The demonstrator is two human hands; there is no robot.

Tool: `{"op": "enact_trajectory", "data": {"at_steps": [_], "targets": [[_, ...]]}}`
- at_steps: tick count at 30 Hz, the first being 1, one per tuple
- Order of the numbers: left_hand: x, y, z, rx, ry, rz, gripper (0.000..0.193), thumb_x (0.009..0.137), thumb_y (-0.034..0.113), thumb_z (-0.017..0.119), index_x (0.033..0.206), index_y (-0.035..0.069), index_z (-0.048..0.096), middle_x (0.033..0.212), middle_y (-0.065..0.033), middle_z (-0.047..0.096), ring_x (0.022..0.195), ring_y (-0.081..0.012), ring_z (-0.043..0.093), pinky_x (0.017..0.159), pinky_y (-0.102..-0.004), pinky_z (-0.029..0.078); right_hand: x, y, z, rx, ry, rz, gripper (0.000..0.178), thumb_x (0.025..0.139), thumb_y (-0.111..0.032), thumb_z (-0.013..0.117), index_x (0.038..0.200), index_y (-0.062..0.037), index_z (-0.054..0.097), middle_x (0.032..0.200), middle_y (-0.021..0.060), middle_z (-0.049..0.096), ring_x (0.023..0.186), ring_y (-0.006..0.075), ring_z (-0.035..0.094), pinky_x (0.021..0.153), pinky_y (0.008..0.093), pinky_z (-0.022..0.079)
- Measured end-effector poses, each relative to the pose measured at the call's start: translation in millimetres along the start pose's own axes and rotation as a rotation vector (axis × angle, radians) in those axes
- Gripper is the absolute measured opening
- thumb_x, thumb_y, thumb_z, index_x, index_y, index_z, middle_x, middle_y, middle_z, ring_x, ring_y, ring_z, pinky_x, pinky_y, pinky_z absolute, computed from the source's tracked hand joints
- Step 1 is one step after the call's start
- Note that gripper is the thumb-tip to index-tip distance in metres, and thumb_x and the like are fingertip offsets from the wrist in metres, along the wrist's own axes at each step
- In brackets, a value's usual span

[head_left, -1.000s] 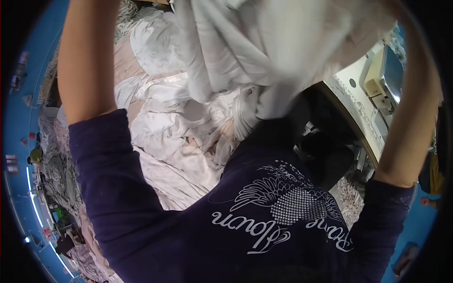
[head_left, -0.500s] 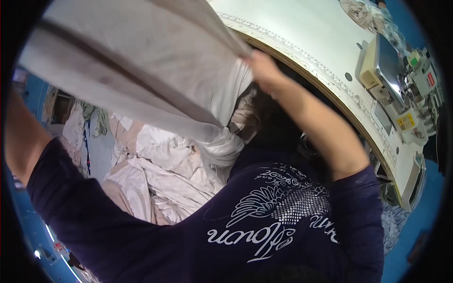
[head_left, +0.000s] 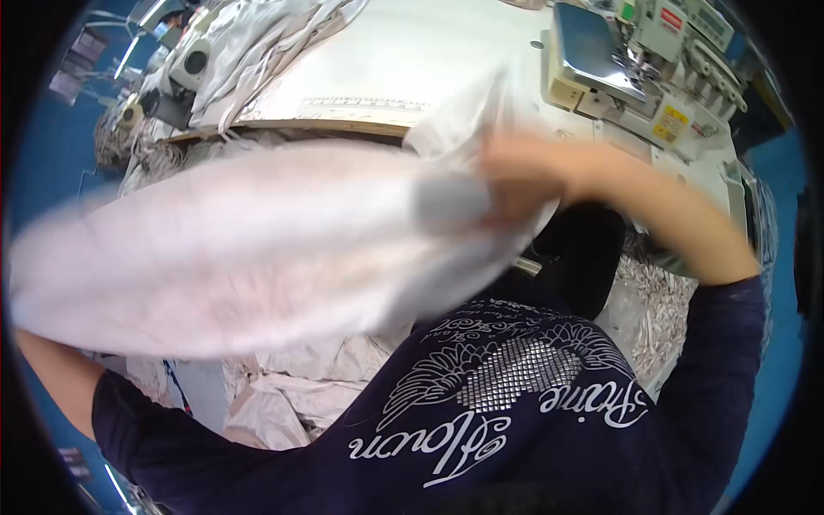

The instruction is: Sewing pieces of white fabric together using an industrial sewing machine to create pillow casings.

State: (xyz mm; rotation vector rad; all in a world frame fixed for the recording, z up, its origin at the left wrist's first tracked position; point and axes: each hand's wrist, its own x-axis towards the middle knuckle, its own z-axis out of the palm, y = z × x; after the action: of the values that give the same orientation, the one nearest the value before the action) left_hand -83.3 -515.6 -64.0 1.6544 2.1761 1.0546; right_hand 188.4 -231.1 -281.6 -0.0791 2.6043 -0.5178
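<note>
A long piece of pale white cloth (head_left: 223, 249) stretches across the view, smeared by motion. Its right end is bunched in my right hand (head_left: 519, 176), which is closed around it; a loose end of the cloth sticks up past the fist over the table edge. My left forearm reaches up at the far left to the cloth's other end. The left hand itself is hidden by the cloth or cut off by the picture's rim, so its fingers do not show.
A white sewing table (head_left: 369, 77) lies ahead, with a sewing machine (head_left: 639, 73) at its right and heaped pale fabric (head_left: 266, 51) at its left. More crumpled cloth (head_left: 283, 395) is piled below the stretched piece. Scraps (head_left: 657, 313) lie in a plastic bag at the right.
My right hand has moved right with the cloth's end, which has left the table's left part. The cloth now lies lower and more level, and the view has turned toward the table.
</note>
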Motion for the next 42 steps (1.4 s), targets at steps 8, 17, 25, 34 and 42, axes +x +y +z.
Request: {"op": "enact_trajectory", "data": {"at_steps": [8,17,25,34,42], "targets": [[39.1,-56.7,43.2,-0.215,-0.030,0.204,0.039,0.086,0.029,0.060,0.115,0.005,0.053,0.106,-0.0081,0.057,0.094,-0.0162,0.056,0.081,-0.0293,0.046,-145.1,-13.9,143.1,0.260,0.586,0.687,0.019,0.071,-0.013,0.058,0.087,-0.0047,0.065,0.082,0.0232,0.063,0.082,0.0364,0.061,0.072,0.0420,0.050],[137.0,-12.1,115.2,-0.417,0.011,0.426,0.042,0.086,0.032,0.059,0.117,0.004,0.051,0.108,-0.0084,0.055,0.096,-0.0168,0.054,0.082,-0.0303,0.044,-469.8,-63.9,229.5,1.012,2.695,0.034,0.034,0.096,-0.020,0.040,0.115,0.0050,0.051,0.115,0.0158,0.057,0.105,0.0251,0.057,0.094,0.0388,0.046],[110.3,69.6,228.1,-0.212,-0.513,0.820,0.035,0.084,0.021,0.055,0.109,-0.003,0.058,0.093,-0.0088,0.062,0.090,-0.0170,0.057,0.082,-0.0299,0.044,-302.0,-77.8,467.2,1.078,2.560,1.273,0.055,0.091,-0.037,0.043,0.134,-0.0043,0.037,0.129,0.0080,0.047,0.118,0.0188,0.045,0.095,0.0321,0.039],[102.7,58.7,333.4,-0.299,-0.267,0.593,0.040,0.083,0.000,0.045,0.121,0.001,0.053,0.107,-0.0190,0.061,0.096,-0.0290,0.061,0.083,-0.0317,0.045,-96.7,-36.2,336.3,1.285,1.672,1.476,0.043,0.084,-0.031,0.061,0.100,0.0096,0.061,0.106,0.0209,0.063,0.100,0.0294,0.060,0.083,0.0377,0.045],[89.8,45.6,365.3,-0.254,-0.457,0.342,0.013,0.080,0.005,0.057,0.090,-0.002,0.061,0.070,-0.0096,0.058,0.067,-0.0198,0.053,0.062,-0.0272,0.043,27.6,60.1,379.4,-0.183,0.974,0.807,0.046,0.092,-0.019,0.037,0.134,0.0001,0.035,0.119,0.0230,0.048,0.103,0.0328,0.051,0.092,0.0441,0.038]]}}
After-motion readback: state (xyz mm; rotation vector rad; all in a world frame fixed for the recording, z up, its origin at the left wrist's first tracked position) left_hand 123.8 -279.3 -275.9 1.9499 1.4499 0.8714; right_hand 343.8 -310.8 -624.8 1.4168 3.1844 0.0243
